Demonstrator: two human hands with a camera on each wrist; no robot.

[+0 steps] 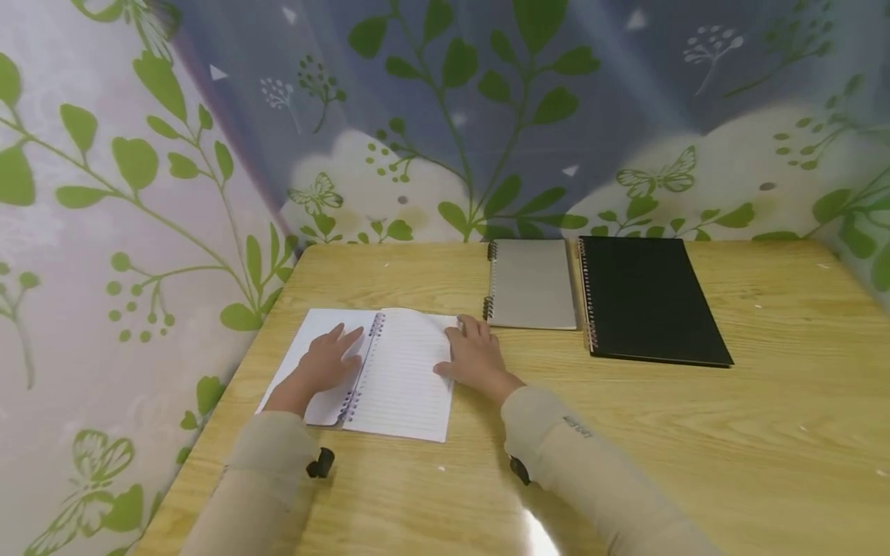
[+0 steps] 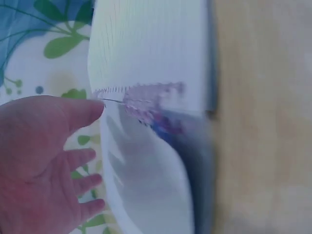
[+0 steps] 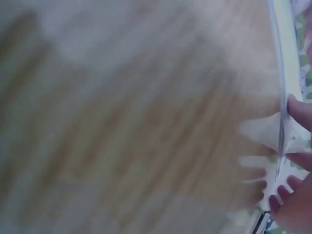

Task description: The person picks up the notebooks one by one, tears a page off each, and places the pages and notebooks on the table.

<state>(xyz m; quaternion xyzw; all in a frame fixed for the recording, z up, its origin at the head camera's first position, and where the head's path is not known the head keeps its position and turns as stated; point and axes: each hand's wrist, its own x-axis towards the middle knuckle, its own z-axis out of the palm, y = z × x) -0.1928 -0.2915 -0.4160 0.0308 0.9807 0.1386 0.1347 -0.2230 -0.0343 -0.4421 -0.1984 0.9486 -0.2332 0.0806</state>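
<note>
So, left grip [image 1: 327, 361]: flat, fingers straight, on open notebook [image 1: 403, 378] left page
right grip [image 1: 475, 357]: fingers relaxed, resting at right page edge
desk [image 1: 695, 432]: grey notebook [image 1: 531, 284], black notebook [image 1: 647, 297] behind

Head view above; wrist views close on open notebook [image 1: 389, 378].

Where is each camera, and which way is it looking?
Head: sits on the person's head, looking forward and down at the wooden table; shows both sleeves, the left hand and right hand on the open notebook.
Left wrist: sits on the left wrist, looking along the palm at the blurred notebook and its spiral; shows the left hand.
Right wrist: sits on the right wrist, looking across blurred tabletop; shows fingertips at a page edge.
Shared: head and left wrist both show the open notebook.
</note>
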